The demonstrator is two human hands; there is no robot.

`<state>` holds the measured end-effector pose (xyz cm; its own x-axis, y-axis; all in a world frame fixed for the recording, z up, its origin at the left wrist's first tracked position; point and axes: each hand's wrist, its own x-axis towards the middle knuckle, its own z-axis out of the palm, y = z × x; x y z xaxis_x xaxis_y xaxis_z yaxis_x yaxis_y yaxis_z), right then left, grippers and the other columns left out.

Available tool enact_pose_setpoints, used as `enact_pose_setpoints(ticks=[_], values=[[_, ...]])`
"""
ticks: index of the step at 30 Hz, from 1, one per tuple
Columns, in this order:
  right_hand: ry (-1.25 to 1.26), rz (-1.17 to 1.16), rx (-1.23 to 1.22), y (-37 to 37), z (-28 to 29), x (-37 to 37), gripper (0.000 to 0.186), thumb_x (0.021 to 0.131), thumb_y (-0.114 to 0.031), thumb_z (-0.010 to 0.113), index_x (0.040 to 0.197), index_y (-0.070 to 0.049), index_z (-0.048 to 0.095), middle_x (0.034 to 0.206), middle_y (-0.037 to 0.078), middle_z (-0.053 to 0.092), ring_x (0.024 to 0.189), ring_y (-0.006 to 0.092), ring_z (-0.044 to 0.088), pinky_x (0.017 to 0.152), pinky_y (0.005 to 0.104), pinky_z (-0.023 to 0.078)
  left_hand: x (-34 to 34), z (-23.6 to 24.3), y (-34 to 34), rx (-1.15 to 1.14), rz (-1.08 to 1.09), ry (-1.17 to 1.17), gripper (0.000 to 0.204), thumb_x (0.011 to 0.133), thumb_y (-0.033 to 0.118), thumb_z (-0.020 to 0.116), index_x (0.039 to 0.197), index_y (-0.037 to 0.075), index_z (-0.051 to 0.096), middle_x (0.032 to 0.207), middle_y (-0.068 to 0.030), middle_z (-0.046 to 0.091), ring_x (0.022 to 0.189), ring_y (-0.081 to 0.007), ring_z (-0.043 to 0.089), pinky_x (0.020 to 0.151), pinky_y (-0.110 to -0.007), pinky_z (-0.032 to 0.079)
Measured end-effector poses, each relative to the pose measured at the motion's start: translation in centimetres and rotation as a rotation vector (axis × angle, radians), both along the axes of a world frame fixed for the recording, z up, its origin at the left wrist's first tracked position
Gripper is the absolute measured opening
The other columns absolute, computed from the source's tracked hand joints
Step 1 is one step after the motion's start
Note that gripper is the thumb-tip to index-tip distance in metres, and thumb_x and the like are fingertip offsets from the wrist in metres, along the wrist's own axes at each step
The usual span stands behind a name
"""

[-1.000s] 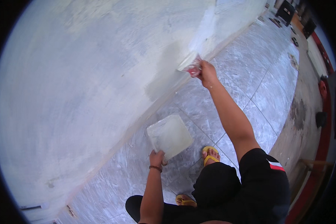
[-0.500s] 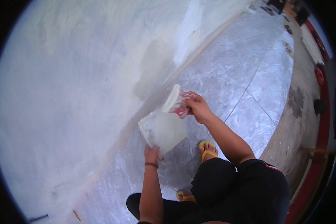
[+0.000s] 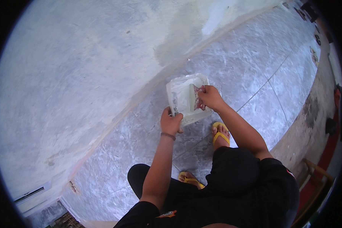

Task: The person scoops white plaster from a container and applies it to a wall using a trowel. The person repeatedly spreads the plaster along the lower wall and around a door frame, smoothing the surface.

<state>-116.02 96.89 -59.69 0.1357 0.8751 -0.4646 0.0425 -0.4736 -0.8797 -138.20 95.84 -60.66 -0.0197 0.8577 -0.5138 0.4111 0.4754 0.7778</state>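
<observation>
My left hand (image 3: 171, 122) grips the near left rim of a whitish, translucent plastic tub (image 3: 177, 89), its thumb over the edge. The tub is tilted so its inside shows, coated with pale paste. In my right hand (image 3: 211, 98) is a reddish putty scraper (image 3: 198, 99), smeared with white, pinched between thumb and fingers. Its broad pale edge lies inside the tub, against or just over the paste; contact I cannot tell. Left of the tub rises a whitish plastered wall (image 3: 83, 76) with a darker grey patch (image 3: 174, 36) low down.
Grey marbled floor tiles (image 3: 247, 64) run along the wall's foot. My feet in yellow flip-flops (image 3: 221, 133) stand close below the tub. A wooden piece of furniture (image 3: 317, 169) is at the right, near a red strip. Dark footwear (image 3: 317, 39) lies at the far right.
The scraper has gone from above the tub's far edge down into it. The tub has moved right and away and now shows its inside. The view has shifted left.
</observation>
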Motion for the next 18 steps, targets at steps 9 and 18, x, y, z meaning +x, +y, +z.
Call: enact_pose_setpoints(ticks=[9, 18], values=[[0.007, 0.065, 0.129, -2.9, -4.5, 1.5, 0.021, 0.092, -0.013, 0.059, 0.105, 0.003, 0.064, 0.081, 0.008, 0.067, 0.067, 0.0165, 0.066, 0.058, 0.0312, 0.052, 1.8, 0.2, 0.1, 0.195, -0.115, -0.023, 0.051, 0.07, 0.016, 0.069, 0.115, -0.008, 0.06, 0.108, -0.0207, 0.067, 0.092, -0.0287, 0.067, 0.083, -0.038, 0.053], [0.528, -0.495, 0.143, -6.6, -0.2, 6.8, 0.015, 0.095, -0.013, 0.059, 0.107, -0.004, 0.063, 0.092, 0.005, 0.068, 0.081, 0.0177, 0.067, 0.076, 0.0322, 0.055, 5.2, -1.7, 0.8, -0.114, -0.075, -0.222, 0.041, 0.072, 0.012, 0.066, 0.108, -0.007, 0.061, 0.089, -0.0146, 0.068, 0.073, -0.0217, 0.065, 0.064, -0.034, 0.052]])
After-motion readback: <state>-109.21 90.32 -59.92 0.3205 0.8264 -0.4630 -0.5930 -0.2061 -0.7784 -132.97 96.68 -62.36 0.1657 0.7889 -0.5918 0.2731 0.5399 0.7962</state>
